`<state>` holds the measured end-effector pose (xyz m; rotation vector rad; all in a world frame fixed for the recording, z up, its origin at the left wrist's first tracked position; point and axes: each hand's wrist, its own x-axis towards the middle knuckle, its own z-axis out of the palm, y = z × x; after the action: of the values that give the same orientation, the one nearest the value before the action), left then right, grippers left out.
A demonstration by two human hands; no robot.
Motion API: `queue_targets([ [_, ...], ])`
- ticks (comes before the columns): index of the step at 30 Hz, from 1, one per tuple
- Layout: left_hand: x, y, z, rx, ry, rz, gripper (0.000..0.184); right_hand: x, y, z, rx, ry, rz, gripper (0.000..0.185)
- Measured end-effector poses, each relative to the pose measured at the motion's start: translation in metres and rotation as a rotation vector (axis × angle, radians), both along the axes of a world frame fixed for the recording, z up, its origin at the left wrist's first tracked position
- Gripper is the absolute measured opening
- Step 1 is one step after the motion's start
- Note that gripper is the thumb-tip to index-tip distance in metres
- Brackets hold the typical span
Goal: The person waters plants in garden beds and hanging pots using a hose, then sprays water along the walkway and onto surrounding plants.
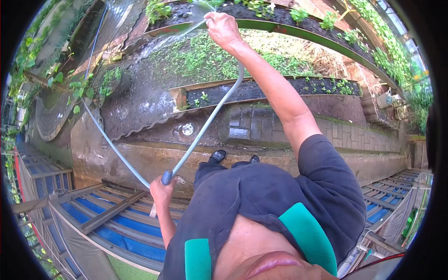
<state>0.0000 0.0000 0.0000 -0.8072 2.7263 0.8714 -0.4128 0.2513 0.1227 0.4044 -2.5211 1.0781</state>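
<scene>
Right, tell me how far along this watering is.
The brick paving looks wet already, and the near planter holds dark, perhaps damp soil. In progress: the right hand sprays at the far planter; the left hand grips the hose. Possibly left: the far planter's right stretch, away from the spray.

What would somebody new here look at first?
Probably the spraying water at the top, where the right hand holds the hose. Next, the bright green straps at the bottom, and the blue surface under slats at lower left.
</scene>
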Motion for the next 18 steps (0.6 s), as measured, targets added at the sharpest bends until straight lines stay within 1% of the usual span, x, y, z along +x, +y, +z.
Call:
queue_targets([
  [2,-0.004,0.017,0.005,0.063,-0.003,-0.028,0.036,-0.012,0.013,0.0,0.031,0.02,-0.053,0.023],
  [3,0.023,0.072,0.04,0.017,-0.074,-0.023,0.036,0.009,0.072,-0.012,-0.053,-0.011,-0.082,0.023],
  [5,0.022,0.124,0.046,0.105,-0.088,-0.078,0.035,0.011,0.143,-0.013,-0.054,0.007,-0.173,0.022],
  [7,0.014,0.17,0.05,0.228,-0.127,-0.185,0.034,0.017,0.215,-0.003,-0.052,0.026,-0.268,0.022],
  [8,0.015,0.184,0.036,0.257,-0.051,-0.287,0.032,0.02,0.251,0.0,-0.038,0.022,-0.316,0.022],
  [10,0.017,0.19,-0.022,0.366,-0.087,-0.377,0.031,0.029,0.32,-0.001,0.024,0.046,-0.425,0.023],
  [11,0.006,0.202,-0.041,0.428,-0.103,-0.425,0.031,0.035,0.359,0.002,0.05,0.069,-0.494,0.023],
  [13,-0.013,0.239,-0.036,0.541,-0.164,-0.505,0.026,0.054,0.426,0.007,0.107,0.093,-0.612,0.022],
  [14,-0.021,0.259,-0.028,0.596,-0.194,-0.53,0.024,0.068,0.457,0.017,0.021,0.061,-0.634,0.021],
  [17,-0.041,0.315,0.004,0.753,-0.294,-0.576,0.019,0.103,0.56,0.029,0.08,0.108,-0.839,0.022],
  [18,-0.049,0.338,0.019,0.825,-0.337,-0.589,0.017,0.119,0.592,0.037,0.104,0.141,-0.843,0.022],
])
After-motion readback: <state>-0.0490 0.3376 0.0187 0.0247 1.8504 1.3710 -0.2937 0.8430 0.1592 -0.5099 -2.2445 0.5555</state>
